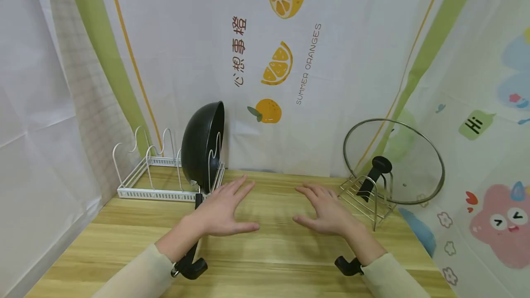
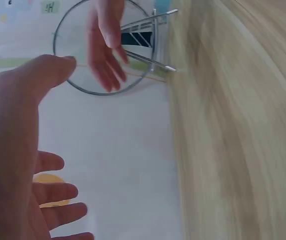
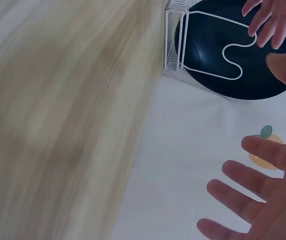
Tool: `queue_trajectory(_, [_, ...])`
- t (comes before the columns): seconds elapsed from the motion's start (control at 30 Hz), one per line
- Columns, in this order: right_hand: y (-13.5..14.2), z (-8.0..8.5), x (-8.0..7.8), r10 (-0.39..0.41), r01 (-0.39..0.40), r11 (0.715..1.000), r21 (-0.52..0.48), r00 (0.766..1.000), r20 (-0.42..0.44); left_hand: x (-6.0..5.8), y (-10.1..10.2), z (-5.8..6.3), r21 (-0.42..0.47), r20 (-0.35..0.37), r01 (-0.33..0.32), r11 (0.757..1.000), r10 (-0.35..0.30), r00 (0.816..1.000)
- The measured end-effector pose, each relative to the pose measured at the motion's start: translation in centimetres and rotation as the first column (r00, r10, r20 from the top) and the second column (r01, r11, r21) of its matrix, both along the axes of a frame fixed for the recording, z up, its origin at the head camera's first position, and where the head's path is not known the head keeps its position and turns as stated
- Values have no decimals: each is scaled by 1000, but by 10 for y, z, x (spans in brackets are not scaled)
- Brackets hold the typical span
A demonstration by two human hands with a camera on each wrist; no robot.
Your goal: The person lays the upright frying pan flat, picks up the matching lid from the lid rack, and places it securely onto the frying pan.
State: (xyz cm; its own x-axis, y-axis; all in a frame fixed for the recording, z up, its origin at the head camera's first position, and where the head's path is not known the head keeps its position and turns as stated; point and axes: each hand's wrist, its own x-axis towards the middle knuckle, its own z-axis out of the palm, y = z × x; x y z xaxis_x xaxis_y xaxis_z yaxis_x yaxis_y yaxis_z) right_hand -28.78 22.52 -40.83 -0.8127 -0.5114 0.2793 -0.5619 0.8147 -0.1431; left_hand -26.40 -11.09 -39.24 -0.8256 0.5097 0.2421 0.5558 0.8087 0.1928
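Above the table's middle, my left hand [image 1: 221, 208] is held with fingers spread and nothing in it. My right hand [image 1: 325, 210] faces it from the right, also empty, its fingers loosely extended. A black wok [image 1: 200, 146] stands on its side in a white wire rack [image 1: 149, 192] at the back left. Part of the wok's handle [image 1: 198, 199] passes behind my left hand and wrist. At the right, a glass lid [image 1: 407, 160] with a black knob [image 1: 381, 164] leans upright in a small metal wire rack [image 1: 374, 210], just beyond my right hand.
The wooden table [image 1: 273, 261] ends at a white curtain [image 1: 265, 151] printed with oranges. Curtains also hang at the left and right sides. Black camera mount parts [image 1: 194, 268] show at both wrists.
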Motion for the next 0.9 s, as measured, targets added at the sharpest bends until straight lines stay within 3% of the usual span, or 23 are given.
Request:
queue_trajectory(0.2, [-4,-5,-4,-8,23,980,-197,997,77,10,0,14,156,-37,-7,988,13,999])
queue_trajectory(0.33, [-9,-7,-9,54,39,913,-406,976,213,18,-4,22,236,-30,-10,972,18,999])
queue_trajectory(0.43, [-13,-8,-10,107,56,863,-502,951,290,24,-8,26,282,-26,-7,959,15,1000])
queue_trajectory(0.53, [-18,-8,-11,127,71,838,-541,939,320,29,-14,28,321,-27,1,947,8,1000])
queue_trajectory(0.73, [-30,-7,-11,155,62,823,-565,932,327,40,-27,32,396,0,14,918,-16,1000])
queue_trajectory(0.9, [-42,-8,-14,196,52,808,-586,916,350,52,-39,34,441,12,-14,898,9,1000])
